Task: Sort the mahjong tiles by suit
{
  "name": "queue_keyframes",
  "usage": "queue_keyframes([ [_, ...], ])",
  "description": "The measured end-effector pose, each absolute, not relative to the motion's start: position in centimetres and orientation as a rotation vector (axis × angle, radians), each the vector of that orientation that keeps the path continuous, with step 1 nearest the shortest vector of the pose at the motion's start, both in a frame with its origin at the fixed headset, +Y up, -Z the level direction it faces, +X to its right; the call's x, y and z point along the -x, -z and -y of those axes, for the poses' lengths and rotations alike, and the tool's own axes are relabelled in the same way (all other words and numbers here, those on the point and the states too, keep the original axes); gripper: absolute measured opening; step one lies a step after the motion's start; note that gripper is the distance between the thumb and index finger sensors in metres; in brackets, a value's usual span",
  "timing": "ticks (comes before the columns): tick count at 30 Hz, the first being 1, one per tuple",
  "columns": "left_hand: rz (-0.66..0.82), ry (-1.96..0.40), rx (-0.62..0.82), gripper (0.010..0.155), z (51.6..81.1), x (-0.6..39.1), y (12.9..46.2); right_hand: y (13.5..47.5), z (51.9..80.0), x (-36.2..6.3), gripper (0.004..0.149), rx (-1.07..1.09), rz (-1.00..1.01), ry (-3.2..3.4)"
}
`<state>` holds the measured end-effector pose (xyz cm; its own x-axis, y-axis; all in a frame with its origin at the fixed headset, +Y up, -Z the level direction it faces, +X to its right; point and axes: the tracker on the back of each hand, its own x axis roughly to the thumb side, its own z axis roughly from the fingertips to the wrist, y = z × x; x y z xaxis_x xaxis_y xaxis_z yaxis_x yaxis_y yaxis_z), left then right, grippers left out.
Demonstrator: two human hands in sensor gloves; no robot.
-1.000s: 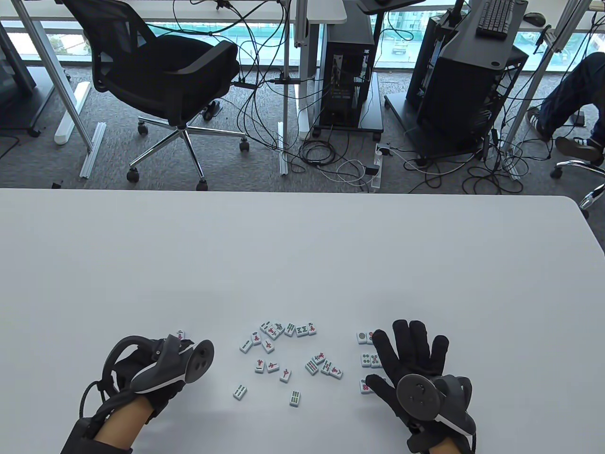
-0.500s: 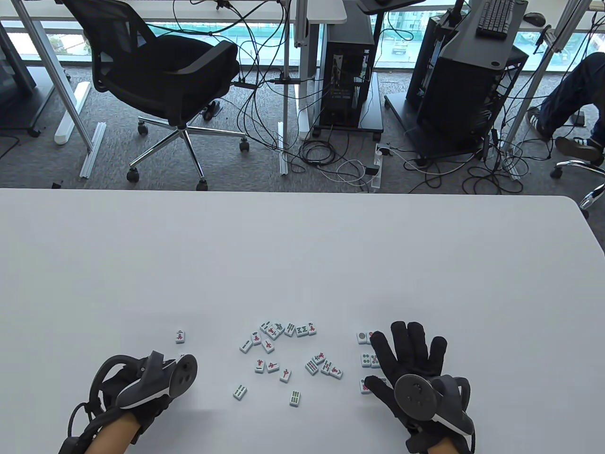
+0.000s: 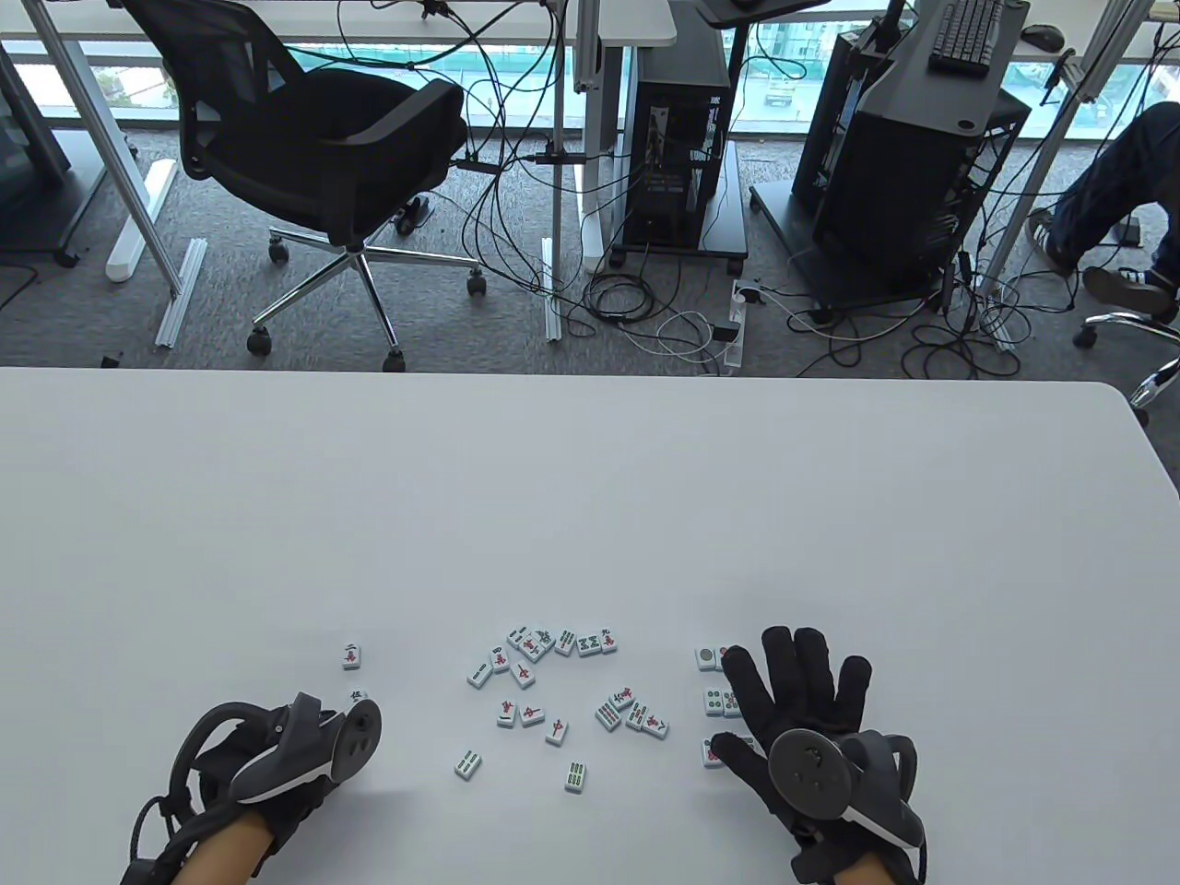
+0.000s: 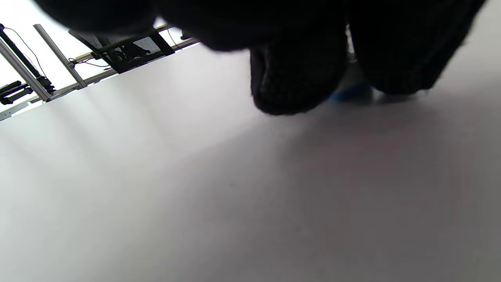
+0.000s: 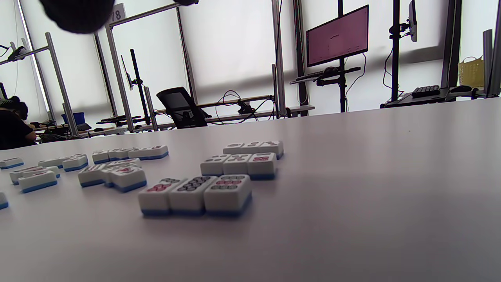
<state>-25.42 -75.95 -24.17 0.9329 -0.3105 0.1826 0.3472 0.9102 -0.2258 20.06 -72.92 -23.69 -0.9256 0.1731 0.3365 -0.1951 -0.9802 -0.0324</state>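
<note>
"78" on a white sign (image 5: 118, 11) atop a metal frame

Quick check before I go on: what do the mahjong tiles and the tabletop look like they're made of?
The mahjong tiles look like hard moulded plastic: glossy white tops, rounded edges, a blue base layer, printed or engraved marks. The tabletop looks like a smooth, matte to satin white laminate, with only soft reflections; its core cannot be told.

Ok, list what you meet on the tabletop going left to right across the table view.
Left hand → lone character tile → loose unsorted tiles in the middle → the rows of dot tiles, partly covered → right hand with fingers spread flat.
</note>
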Motion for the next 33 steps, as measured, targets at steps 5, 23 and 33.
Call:
queue_keyframes([
  [5, 0.165, 0.323, 0.206, 0.062, 74.1, 23.9, 24.7, 23.7, 72.9, -20.1, 0.077, -0.5, 0.097, -2.896],
  [23, 0.372, 0.339, 0.082, 0.053, 74.4, 10.1, 28.3, 23.7, 73.0, -20.1, 0.077, -0.514, 0.097, -2.872],
  [33, 0.302, 0.415, 0.225, 0.058, 75.4, 9.1, 29.1, 23.7, 73.0, -20.3, 0.077, -0.511, 0.094, -2.848],
])
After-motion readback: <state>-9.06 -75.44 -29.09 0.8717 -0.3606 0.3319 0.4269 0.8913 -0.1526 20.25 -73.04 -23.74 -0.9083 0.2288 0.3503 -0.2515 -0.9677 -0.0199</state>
